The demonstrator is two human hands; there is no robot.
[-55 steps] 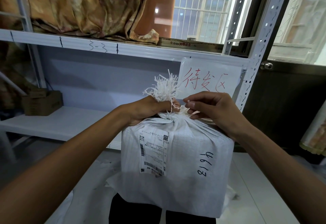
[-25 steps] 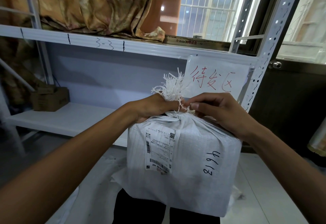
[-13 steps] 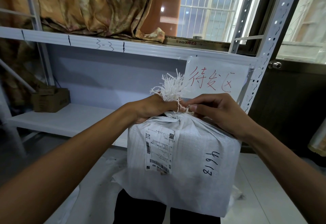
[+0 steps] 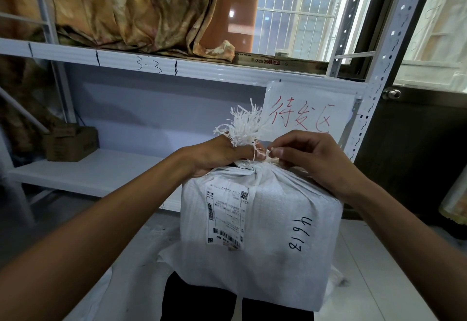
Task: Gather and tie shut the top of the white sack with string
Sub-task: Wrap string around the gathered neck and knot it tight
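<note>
Two bare hands meet at the gathered neck of a white sack (image 4: 273, 219), which sits centre frame in front of a metal shelf (image 4: 101, 176). The left hand (image 4: 217, 155) has its fingers closed tight around the neck from nine o'clock, the frayed white tuft (image 4: 243, 126) sticking up above the fist. The right hand (image 4: 310, 159), at three o'clock, pinches a thin white string (image 4: 268, 155) between thumb and fingertips, right at the neck. A shipping label (image 4: 226, 215) faces the viewer.
</note>
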